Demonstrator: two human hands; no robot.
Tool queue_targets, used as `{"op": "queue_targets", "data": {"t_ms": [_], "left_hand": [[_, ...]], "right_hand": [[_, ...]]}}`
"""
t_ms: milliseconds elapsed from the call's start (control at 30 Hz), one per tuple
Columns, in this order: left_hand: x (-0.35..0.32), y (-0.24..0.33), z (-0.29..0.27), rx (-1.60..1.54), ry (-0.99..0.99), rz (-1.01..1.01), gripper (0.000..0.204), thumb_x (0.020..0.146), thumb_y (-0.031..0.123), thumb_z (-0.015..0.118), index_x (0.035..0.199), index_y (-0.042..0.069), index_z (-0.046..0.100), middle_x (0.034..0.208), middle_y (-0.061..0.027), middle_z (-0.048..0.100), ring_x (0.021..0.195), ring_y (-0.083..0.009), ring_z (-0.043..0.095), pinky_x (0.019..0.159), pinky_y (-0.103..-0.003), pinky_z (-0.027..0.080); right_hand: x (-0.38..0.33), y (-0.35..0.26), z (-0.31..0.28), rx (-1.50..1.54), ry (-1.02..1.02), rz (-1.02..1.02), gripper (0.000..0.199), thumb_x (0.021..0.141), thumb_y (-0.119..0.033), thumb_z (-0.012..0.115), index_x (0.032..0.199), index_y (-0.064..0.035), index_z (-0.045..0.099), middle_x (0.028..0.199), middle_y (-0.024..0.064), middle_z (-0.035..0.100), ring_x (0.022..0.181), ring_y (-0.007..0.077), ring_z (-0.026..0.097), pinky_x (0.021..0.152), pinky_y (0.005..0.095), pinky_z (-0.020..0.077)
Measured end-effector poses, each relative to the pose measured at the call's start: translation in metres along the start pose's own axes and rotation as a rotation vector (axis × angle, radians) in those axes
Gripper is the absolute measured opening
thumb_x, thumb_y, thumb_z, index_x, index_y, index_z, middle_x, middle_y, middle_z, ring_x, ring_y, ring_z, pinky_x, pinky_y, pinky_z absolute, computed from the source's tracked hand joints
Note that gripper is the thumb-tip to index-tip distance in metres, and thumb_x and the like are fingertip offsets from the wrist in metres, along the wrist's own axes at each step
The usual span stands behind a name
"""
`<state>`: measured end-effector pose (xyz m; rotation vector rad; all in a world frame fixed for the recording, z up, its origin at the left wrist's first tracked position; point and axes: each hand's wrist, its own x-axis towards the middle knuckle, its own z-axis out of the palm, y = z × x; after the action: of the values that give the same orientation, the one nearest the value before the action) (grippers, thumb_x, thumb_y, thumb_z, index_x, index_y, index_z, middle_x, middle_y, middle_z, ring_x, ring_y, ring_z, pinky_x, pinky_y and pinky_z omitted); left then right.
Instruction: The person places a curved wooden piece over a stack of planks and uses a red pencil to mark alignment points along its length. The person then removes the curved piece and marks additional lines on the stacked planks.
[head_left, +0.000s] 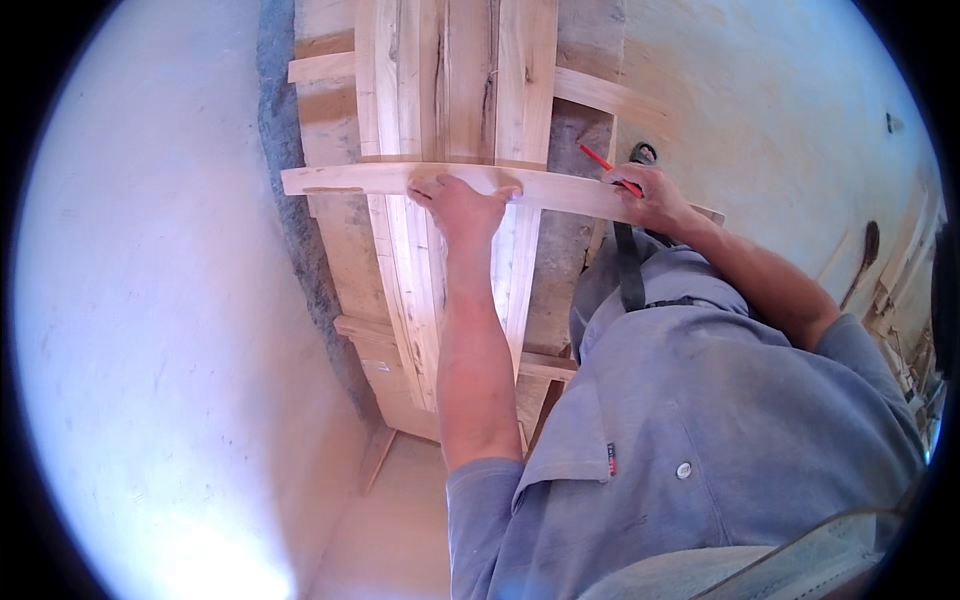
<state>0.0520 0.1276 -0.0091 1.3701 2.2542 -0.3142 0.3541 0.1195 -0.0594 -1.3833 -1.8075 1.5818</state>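
Two bare hands of mine are at a pale wooden strip [575, 192] lying crosswise over several long boards [470, 80]. My left hand [466, 210] is spread, thumb well apart from the fingers, set on the strip above the boards; whether the fingertips curl around its edge I cannot tell. My right hand [657, 200] is closed around a red pencil [597, 157], which slants out beyond the strip's far edge; that hand is at the strip's right-hand part, past the boards. Farther off, a crosspiece [610, 95] passes beneath the boards. Just beyond my right hand is a dark round object [643, 153], too small to make out. A pale wall [150, 250] stands to the left
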Motion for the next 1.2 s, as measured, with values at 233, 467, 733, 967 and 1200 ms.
{"op": "queue_targets", "data": {"t_ms": [233,467,733,967,1200], "left_hand": [[-0.001,-0.002,0.000,-0.024,-0.001,0.004,0.128,0.062,0.057,0.093,0.137,-0.030,0.037,0.148,-0.0567,0.021,0.152,-0.0585,0.008,0.128,-0.052,0.002],[-0.004,-0.004,0.006,-0.072,0.057,-0.010,0.129,0.061,0.055,0.094,0.140,-0.029,0.035,0.152,-0.0541,0.017,0.153,-0.0567,0.006,0.128,-0.052,0.003],[-0.003,-0.008,0.012,-0.111,0.073,-0.009,0.128,0.061,0.053,0.095,0.140,-0.028,0.034,0.151,-0.0548,0.015,0.153,-0.0563,0.003,0.128,-0.052,0.000],[0.003,0.002,0.001,-0.004,-0.008,0.008,0.120,0.061,0.057,0.094,0.132,-0.027,0.045,0.148,-0.0515,0.031,0.152,-0.0569,0.014,0.128,-0.052,0.005],[0.005,-0.002,0.000,0.111,-0.034,-0.015,0.126,0.060,0.065,0.089,0.136,-0.025,0.044,0.148,-0.0487,0.035,0.149,-0.0599,0.017,0.127,-0.057,0.009]], "right_hand": [[0.001,-0.001,0.000,0.029,-0.010,-0.016,0.024,0.084,0.001,0.063,0.106,-0.0031,0.072,0.102,0.0196,0.073,0.095,0.0378,0.071,0.084,0.0399,0.0559],[0.002,-0.002,-0.002,0.025,-0.025,-0.004,0.024,0.083,0.003,0.063,0.106,-0.0028,0.071,0.102,0.0193,0.073,0.094,0.0361,0.072,0.084,0.0392,0.0559],[0.001,-0.001,-0.002,0.035,-0.017,-0.018,0.024,0.083,0.003,0.063,0.105,-0.0029,0.072,0.100,0.0199,0.073,0.093,0.0355,0.072,0.083,0.0388,0.0560],[-0.001,0.002,0.000,-0.019,0.026,0.044,0.024,0.083,-0.003,0.064,0.105,-0.0045,0.073,0.098,0.0185,0.074,0.090,0.0363,0.072,0.081,0.0405,0.0560],[-0.022,-0.010,-0.038,-0.116,0.168,-0.153,0.016,0.088,-0.009,0.069,0.103,-0.0052,0.074,0.088,0.0150,0.073,0.082,0.0321,0.070,0.074,0.0405,0.0547]]}}
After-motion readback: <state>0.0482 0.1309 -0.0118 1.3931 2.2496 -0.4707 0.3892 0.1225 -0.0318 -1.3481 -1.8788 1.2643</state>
